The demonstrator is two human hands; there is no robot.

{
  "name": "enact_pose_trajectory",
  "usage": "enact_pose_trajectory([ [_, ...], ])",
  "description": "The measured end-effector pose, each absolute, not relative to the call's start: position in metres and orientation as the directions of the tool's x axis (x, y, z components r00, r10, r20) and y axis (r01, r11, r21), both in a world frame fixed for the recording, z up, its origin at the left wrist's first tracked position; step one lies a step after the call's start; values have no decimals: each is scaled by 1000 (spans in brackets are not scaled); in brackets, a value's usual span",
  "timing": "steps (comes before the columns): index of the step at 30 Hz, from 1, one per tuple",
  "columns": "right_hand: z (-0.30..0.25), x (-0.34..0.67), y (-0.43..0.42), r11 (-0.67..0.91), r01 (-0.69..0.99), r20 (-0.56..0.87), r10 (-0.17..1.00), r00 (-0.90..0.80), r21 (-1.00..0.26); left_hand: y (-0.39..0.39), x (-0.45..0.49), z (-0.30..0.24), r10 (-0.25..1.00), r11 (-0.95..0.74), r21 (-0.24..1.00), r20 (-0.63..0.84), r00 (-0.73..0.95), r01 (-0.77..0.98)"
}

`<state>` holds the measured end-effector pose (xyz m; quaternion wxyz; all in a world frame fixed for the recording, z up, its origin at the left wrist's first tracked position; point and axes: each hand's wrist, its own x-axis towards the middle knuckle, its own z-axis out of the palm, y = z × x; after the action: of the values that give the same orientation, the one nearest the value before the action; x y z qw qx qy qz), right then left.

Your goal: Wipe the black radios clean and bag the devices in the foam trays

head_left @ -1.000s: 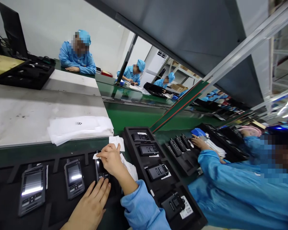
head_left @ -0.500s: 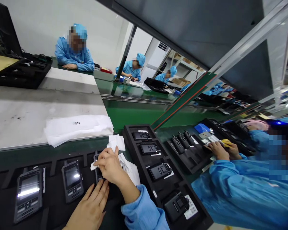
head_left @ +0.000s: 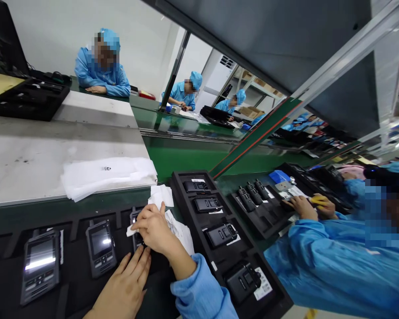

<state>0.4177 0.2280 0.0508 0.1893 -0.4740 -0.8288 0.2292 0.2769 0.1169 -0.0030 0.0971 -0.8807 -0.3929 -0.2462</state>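
Observation:
My right hand (head_left: 156,228) pinches a small white wipe (head_left: 131,231) against the face of a black handheld device (head_left: 138,239), whose screen is mostly covered by my fingers. At the lower end of that device rest the fingertips of my left hand (head_left: 126,283), its fingers stretched out and flat. The device sits in a black foam tray (head_left: 75,290). To its left in the same tray lie a second handheld device (head_left: 101,248) and a larger one (head_left: 41,266), both screen up.
Beside my right arm lies another black tray (head_left: 216,261) with several devices face down. White paper sheets (head_left: 108,175) lie on the pale board (head_left: 36,150). A co-worker in blue (head_left: 322,261) works at the right, near a tray of radios (head_left: 269,226).
My right hand shifts very slightly over the device with the wipe. My left hand stays nearly still. The co-worker at the right moves a little.

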Motion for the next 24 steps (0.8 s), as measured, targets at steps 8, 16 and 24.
enact_pose_trajectory([
  [8, 61, 450, 211, 385, 734, -16, 881, -474, -559, 115, 277, -2, 647, -671, 23, 506, 570, 741],
  [16, 60, 412, 261, 508, 693, 74, 830, -553, -511, 114, 275, -12, 654, -669, 14, 486, 580, 743],
  [24, 55, 453, 257, 344, 729, 85, 926, -369, -592, 114, 275, -8, 638, -680, -21, 476, 606, 733],
])
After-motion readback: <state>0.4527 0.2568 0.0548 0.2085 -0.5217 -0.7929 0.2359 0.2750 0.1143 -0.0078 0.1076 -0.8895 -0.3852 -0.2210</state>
